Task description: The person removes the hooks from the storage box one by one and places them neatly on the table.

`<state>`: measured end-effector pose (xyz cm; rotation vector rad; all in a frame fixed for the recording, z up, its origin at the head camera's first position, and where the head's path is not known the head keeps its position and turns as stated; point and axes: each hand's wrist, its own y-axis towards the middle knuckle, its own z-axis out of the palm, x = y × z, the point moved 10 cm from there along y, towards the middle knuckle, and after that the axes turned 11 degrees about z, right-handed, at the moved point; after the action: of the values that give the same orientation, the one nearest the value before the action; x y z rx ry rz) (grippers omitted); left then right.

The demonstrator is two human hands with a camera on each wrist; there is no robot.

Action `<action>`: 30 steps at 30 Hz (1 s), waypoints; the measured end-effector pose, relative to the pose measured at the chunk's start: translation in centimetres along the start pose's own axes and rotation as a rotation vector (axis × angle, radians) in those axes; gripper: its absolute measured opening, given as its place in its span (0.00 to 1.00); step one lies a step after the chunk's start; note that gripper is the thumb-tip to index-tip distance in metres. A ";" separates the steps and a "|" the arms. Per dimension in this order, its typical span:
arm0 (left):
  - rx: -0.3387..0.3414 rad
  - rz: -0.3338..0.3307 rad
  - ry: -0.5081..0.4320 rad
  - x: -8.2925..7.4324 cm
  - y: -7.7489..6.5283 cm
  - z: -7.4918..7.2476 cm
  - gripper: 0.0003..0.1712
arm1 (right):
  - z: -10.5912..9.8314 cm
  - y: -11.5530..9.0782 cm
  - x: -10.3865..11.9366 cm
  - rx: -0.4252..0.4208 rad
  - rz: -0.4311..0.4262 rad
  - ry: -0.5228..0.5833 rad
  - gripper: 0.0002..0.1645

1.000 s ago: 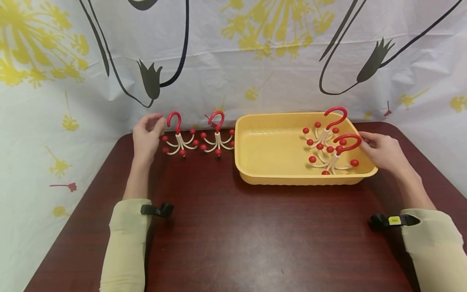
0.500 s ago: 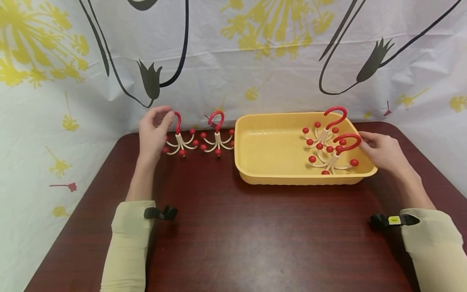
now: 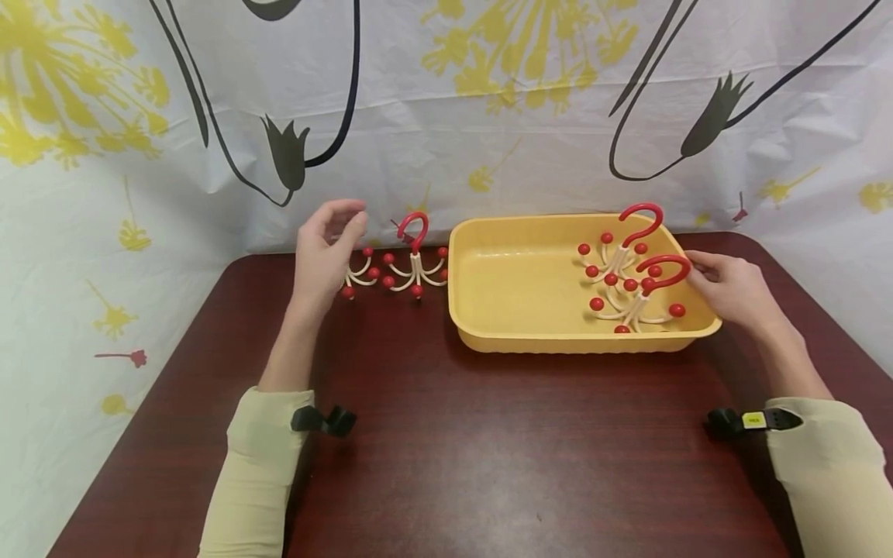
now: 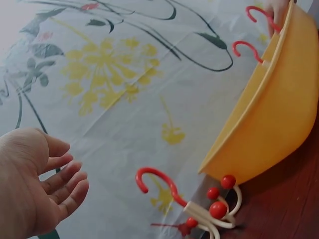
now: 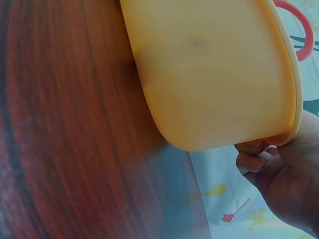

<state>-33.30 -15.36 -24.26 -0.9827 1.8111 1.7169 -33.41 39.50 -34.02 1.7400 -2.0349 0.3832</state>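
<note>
My left hand (image 3: 326, 252) is raised with loosely bent fingers and holds nothing; the left wrist view shows air between thumb and fingers. Behind it, largely hidden, stands a cream multi-arm hook hanger (image 3: 359, 279) with red ball tips. To its right stands a second such hanger (image 3: 416, 267), its red hook pointing up, close beside the yellow plastic tub (image 3: 516, 339). My right hand (image 3: 732, 287) grips the tub's right rim, thumb on the near side, fingers curled beneath the lip in the right wrist view. Two more hangers (image 3: 621, 260) stand in the tub's right half.
The dark red wooden table (image 3: 488, 449) spreads out in front of the tub. A white cloth (image 3: 418, 155) with yellow and grey flower prints hangs directly behind the table and along its sides.
My left hand has moved right, from beside the leftmost hanger to in front of it, covering its hook. The right hand and the tub have kept their place.
</note>
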 end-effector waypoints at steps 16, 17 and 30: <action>0.192 0.045 -0.001 -1.5 -1.5 6.2 0.16 | 0.0 0.0 0.1 0.007 0.000 0.003 0.31; 0.202 0.047 -0.003 -1.5 -1.6 6.6 0.15 | 0.1 0.0 0.1 0.008 -0.001 0.005 0.31; 0.301 0.079 -0.007 -1.8 -2.8 11.0 0.13 | -0.1 -0.1 0.0 -0.003 -0.004 0.006 0.31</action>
<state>-31.66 -4.14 -26.04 -0.7885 2.0524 1.4315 -33.29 39.53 -33.89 1.7380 -2.0265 0.3836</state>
